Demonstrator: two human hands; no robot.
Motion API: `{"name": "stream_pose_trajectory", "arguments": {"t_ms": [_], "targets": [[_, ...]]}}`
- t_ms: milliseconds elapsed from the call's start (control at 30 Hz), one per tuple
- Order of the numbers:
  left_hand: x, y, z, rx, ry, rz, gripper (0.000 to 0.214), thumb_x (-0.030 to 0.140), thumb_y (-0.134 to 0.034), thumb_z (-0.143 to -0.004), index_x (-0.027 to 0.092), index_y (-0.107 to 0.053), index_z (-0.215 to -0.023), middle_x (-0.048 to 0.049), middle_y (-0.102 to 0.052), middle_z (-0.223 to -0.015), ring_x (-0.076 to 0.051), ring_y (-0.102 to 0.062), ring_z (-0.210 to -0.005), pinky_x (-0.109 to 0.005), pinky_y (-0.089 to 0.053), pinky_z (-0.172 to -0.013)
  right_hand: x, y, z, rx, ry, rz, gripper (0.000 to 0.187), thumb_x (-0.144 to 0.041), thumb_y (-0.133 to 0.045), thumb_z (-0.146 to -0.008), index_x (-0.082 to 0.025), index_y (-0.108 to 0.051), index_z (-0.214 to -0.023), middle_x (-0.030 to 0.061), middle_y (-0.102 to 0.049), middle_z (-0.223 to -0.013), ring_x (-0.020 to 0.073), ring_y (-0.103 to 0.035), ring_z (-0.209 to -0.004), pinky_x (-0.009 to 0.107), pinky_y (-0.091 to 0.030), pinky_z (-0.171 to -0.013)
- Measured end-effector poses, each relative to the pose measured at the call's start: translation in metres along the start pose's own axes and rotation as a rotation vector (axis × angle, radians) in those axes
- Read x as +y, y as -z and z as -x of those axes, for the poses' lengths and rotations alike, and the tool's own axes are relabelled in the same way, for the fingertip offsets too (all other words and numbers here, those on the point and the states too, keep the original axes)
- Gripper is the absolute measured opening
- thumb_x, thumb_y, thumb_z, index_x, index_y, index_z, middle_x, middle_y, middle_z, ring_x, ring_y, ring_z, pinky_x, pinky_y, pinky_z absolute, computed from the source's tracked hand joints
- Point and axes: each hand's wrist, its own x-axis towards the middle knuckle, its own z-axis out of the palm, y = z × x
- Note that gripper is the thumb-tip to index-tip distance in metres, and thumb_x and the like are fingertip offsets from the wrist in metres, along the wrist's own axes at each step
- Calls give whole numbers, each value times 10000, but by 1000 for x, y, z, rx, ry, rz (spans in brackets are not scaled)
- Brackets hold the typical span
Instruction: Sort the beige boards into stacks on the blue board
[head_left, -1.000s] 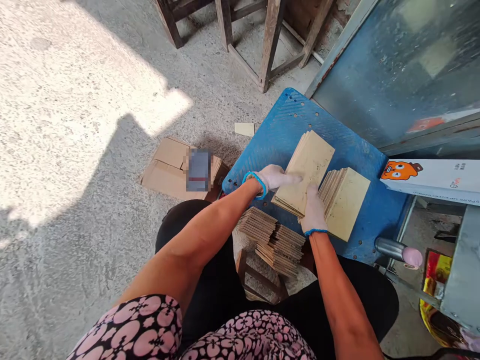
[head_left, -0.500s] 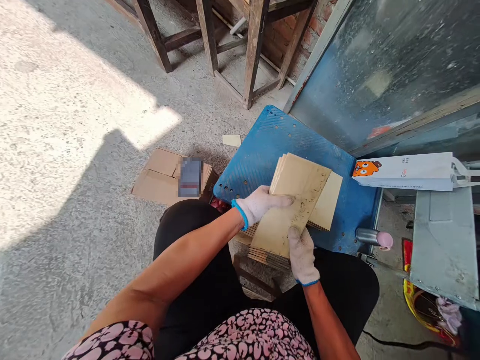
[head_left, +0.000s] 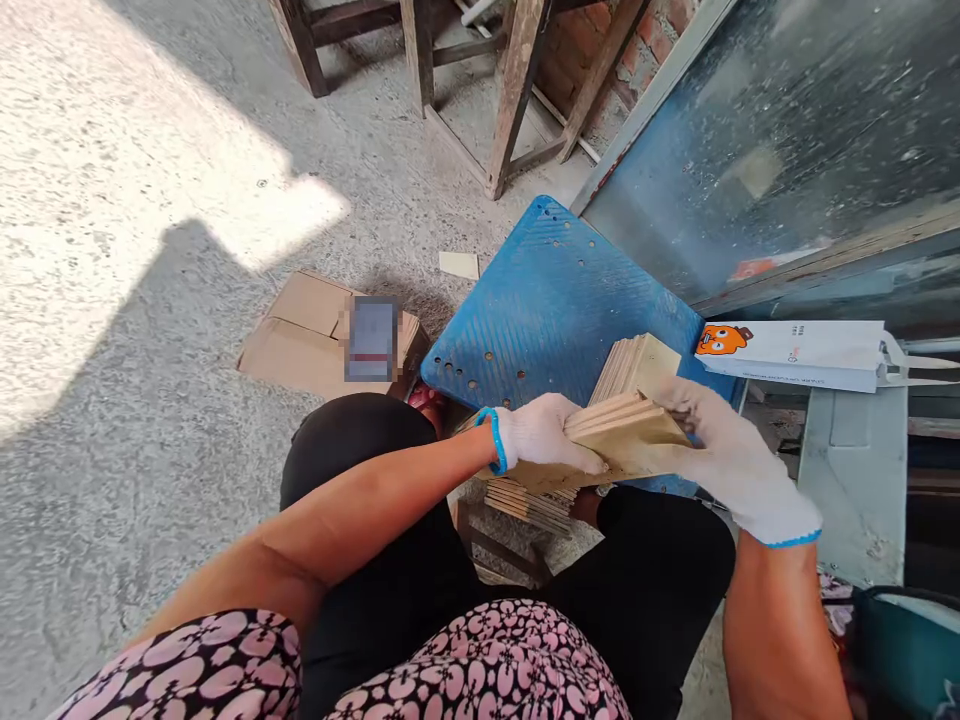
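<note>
My left hand (head_left: pixel 544 435), in a white knit glove with a blue cuff, is closed on the left part of a small bundle of thin wooden boards (head_left: pixel 637 450). The boards are tilted, their layered edges facing up. At their right end my right hand (head_left: pixel 739 460), gloved the same way, has its fingers bent over the far side and its thumb at the near face. Just behind stands a stack of similar boards (head_left: pixel 619 370) on the blue plastic platform (head_left: pixel 517 310). Below the held bundle, more stacked boards (head_left: pixel 525 503) show between my knees, partly hidden.
A white paper bag (head_left: pixel 795 352) with an orange cartoon lies right of the platform, by a grey metal surface (head_left: pixel 851 480). Flattened cardboard (head_left: pixel 289 335) with a blurred-out object lies on the floor at left. Wooden trestle legs (head_left: pixel 517 95) and a glass-panelled frame (head_left: pixel 787 150) stand beyond.
The held boards have been tipped from lying nearly flat to edge-up. My right hand has moved from their near edge to the right end. The view has shifted a little.
</note>
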Motion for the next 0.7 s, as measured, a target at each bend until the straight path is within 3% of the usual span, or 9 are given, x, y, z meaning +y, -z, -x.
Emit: {"name": "stream_pose_trajectory", "arguments": {"t_ms": [100, 300, 400, 500, 567, 700], "targets": [[-1, -4, 4, -80, -19, -80, 400, 443, -877, -586, 166, -790, -861, 18, -737, -744, -174, -658, -730, -213, -450, -581, 0, -10, 8, -277, -57, 164, 615, -467, -899, -612, -321, -748, -1190, 23, -784, -986, 272, -734, -852, 372, -599, -734], [-6, -7, 4, -228, -26, -241, 397, 423, -901, -585, 177, -803, -880, 20, -750, -752, -172, -668, -726, -211, -458, -600, 28, -31, 52, -222, -50, 191, 503, -578, -810, -695, -290, -766, -1104, 41, -785, -929, 263, -726, -794, 369, -584, -701], [-3, 0, -2, -454, 6, -269, 489, 411, -901, -581, 194, -801, -1007, 10, -786, -882, -209, -694, -829, -244, -509, -677, 29, -41, 75, -191, -91, 176, 530, -607, -770, -726, -252, -750, -1119, 50, -781, -939, 247, -720, -803, 347, -581, -713], [6, 16, -10, -697, 64, -326, 575, 423, -908, -543, 212, -794, -1065, 6, -792, -962, -247, -697, -898, -293, -535, -736, 23, -54, 87, -252, -156, 207, 600, -626, -736, -760, -225, -722, -1206, 63, -779, -1002, 246, -723, -875, 336, -577, -762], [13, 29, -16, -654, 51, -352, 639, 450, -899, -532, 225, -780, -1118, 9, -784, -1023, -261, -687, -958, -312, -531, -795, 18, -66, 90, -324, -179, 259, 621, -638, -717, -781, -245, -707, -1263, 69, -772, -1075, 260, -723, -948, 345, -572, -802], [21, 50, -25, -270, -32, -360, 677, 569, -793, -629, 224, -728, -1207, 3, -737, -1133, -257, -639, -1080, -310, -481, -892, 11, -102, 88, -451, -160, 320, 587, -626, -673, -836, -285, -686, -1313, 69, -749, -1180, 277, -709, -1054, 366, -550, -889]]}}
